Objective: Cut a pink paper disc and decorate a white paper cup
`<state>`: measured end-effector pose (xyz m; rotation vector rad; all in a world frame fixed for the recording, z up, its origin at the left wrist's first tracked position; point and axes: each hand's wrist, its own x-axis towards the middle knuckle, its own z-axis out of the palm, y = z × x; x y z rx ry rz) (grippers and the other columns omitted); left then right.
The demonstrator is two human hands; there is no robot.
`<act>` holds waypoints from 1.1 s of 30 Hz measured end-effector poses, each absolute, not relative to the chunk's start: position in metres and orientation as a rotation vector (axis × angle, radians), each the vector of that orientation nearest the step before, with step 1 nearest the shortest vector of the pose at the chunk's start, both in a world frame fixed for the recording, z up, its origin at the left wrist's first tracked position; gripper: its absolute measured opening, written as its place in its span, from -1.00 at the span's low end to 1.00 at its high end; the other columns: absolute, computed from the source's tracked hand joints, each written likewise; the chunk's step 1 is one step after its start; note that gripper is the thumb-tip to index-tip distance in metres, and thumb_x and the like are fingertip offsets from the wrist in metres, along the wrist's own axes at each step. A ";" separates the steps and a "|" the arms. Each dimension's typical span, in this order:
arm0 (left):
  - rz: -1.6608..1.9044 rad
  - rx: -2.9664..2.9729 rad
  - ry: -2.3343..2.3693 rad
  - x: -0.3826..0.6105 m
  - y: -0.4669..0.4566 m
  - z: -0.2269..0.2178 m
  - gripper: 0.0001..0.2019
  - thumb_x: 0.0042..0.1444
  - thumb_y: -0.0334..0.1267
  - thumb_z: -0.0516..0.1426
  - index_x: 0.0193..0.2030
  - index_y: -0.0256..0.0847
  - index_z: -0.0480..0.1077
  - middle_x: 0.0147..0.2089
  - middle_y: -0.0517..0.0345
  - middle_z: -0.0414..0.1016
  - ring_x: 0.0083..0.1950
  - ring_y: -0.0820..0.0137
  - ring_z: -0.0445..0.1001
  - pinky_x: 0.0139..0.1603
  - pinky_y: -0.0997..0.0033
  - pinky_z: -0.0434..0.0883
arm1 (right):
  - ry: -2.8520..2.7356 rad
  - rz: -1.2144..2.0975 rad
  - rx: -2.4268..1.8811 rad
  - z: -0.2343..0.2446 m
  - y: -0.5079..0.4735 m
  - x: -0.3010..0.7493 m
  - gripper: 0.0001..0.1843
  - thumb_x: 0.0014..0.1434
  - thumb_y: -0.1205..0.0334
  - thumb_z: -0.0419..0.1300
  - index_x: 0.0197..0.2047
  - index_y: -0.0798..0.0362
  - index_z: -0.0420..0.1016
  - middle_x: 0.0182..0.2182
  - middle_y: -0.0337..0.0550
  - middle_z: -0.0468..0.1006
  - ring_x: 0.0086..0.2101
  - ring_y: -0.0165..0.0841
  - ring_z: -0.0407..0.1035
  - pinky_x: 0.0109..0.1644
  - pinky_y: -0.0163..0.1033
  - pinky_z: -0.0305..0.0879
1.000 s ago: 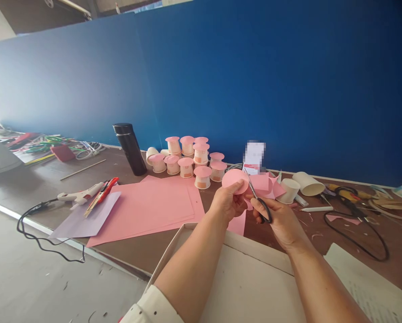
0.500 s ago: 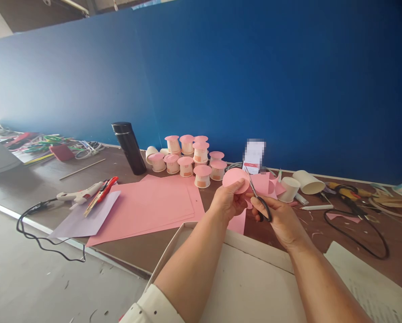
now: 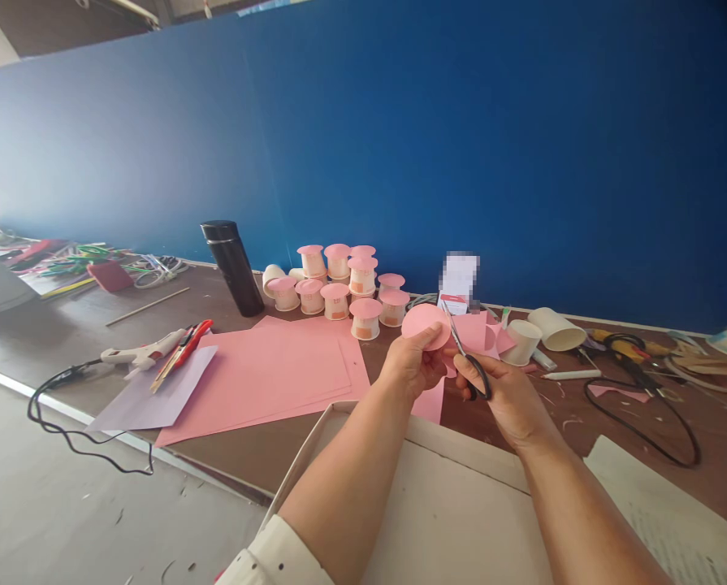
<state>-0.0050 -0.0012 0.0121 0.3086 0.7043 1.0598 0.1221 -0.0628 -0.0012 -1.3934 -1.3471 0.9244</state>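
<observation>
Between thumb and fingers, my left hand pinches a round pink paper disc. Black-handled scissors are in my right hand, their blades pointing up along the disc's right edge. Whether the blades touch the paper I cannot tell. Pink paper scraps lie behind the scissors. To the left, several paper cups stand upside down with pink discs on top, one of them a nearer cup. Large pink sheets lie left of my forearm.
An open white box sits below my arms. On the left are a black flask, a glue gun, a red utility knife and a lilac sheet. Plain cups, a white pen and a black cable lie right.
Almost nothing differs. The view has shifted very slightly, while both hands, the disc and the scissors keep nearly the same place.
</observation>
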 end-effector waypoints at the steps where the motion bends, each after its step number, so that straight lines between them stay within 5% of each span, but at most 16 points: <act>1: 1.062 0.300 0.708 -0.005 -0.001 0.012 -0.79 -0.01 -0.35 0.29 -0.24 -0.34 0.42 -0.38 0.04 0.50 -0.47 0.49 0.45 -0.56 0.61 0.31 | -1.347 0.921 -1.394 -0.001 -0.063 0.122 -0.52 0.08 -0.20 0.21 -0.15 0.02 0.61 -0.53 -0.22 0.43 -0.51 -0.41 0.26 -0.38 -0.28 0.21; 33: 1.048 0.237 0.737 -0.006 0.000 0.011 -0.72 -0.07 -0.34 0.33 -0.20 -0.29 0.41 -0.33 0.09 0.51 -0.49 0.56 0.39 -0.57 0.62 0.27 | -1.301 0.970 -1.411 -0.001 -0.063 0.123 -0.61 0.06 -0.14 0.26 -0.19 -0.03 0.62 -0.54 -0.28 0.41 -0.51 -0.45 0.24 -0.36 -0.31 0.16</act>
